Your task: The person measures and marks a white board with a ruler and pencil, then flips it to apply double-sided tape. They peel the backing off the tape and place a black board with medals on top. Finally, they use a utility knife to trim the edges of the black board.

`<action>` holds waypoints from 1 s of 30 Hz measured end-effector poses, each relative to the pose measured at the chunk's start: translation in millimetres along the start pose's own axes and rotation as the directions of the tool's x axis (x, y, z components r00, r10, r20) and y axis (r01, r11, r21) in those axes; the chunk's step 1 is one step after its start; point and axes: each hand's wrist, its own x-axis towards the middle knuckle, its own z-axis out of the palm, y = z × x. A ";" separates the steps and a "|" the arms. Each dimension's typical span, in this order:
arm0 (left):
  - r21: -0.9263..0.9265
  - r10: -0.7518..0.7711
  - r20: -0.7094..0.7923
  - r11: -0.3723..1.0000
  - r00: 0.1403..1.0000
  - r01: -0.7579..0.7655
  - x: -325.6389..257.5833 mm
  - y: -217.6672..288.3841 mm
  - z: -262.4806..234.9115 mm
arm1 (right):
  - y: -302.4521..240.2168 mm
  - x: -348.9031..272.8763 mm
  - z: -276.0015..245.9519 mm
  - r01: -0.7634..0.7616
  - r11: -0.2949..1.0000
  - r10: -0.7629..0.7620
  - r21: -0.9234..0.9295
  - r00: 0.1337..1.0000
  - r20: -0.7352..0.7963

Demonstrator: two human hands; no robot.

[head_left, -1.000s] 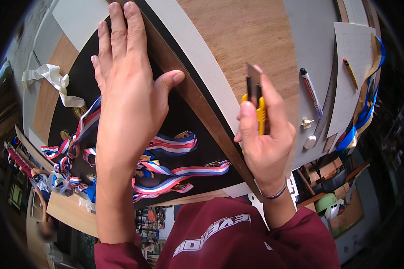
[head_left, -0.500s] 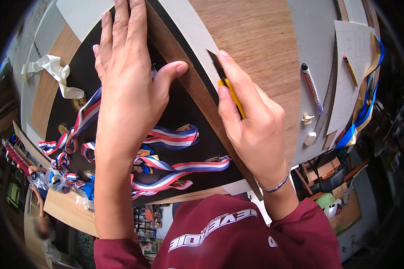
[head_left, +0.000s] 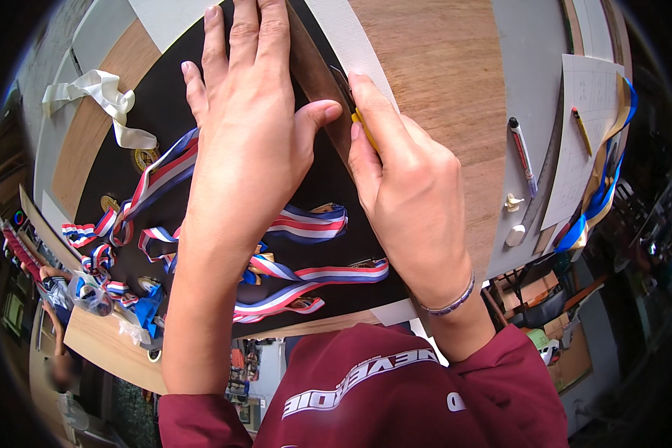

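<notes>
While a second ago the right hand [head_left: 411,201] held the yellow utility knife [head_left: 355,108] lifted clear of the work, blade up, it has now come down so the knife lies low along the edge of the brown strip [head_left: 313,67], which suggests a cut along that edge is starting or under way. The right hand's fingers are closed around the knife, index finger stretched along its back, and only a little of the yellow body and dark blade shows past the fingertips, just beside the left thumb. The left hand [head_left: 246,142] lies flat with its fingers together, gripping nothing, pressing down on the strip and the black board [head_left: 328,194] beneath it, much as it did before. Red, white and blue medal ribbons [head_left: 306,224] are spread over the black board, near both wrists. To the right, on the grey table [head_left: 523,52], lie a marker pen [head_left: 521,153], a pencil [head_left: 581,128] on a sheet of paper [head_left: 586,112], and a blue and gold ribbon [head_left: 605,194].
</notes>
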 end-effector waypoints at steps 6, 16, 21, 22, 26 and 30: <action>0.010 -0.030 0.013 0.999 0.999 0.030 1.6 3.0 -1.1 | -1.4 0.7 1.9 -0.025 1.000 0.025 -0.007 1.000 0.008; 0.016 -0.054 0.024 0.998 0.998 0.054 -0.9 4.5 0.4 | -24.8 8.2 -8.5 -0.118 0.969 0.154 -0.217 0.976 0.157; 0.021 -0.069 0.029 0.997 0.997 0.068 -2.1 5.2 1.1 | -22.8 7.9 -4.8 -0.143 0.972 0.169 -0.188 0.977 0.129; 0.022 -0.072 0.029 0.997 0.997 0.071 -2.3 5.2 1.3 | -21.8 7.0 -4.6 -0.139 0.974 0.163 -0.181 0.979 0.125; 0.026 -0.081 0.033 0.996 0.996 0.080 -3.6 6.3 1.5 | -18.8 2.2 -5.5 -0.118 0.987 0.129 -0.113 0.987 0.099; 0.029 -0.086 0.037 0.996 0.996 0.085 -4.4 6.7 2.2 | -19.6 -7.4 -9.9 -0.146 0.989 0.149 -0.035 0.984 0.098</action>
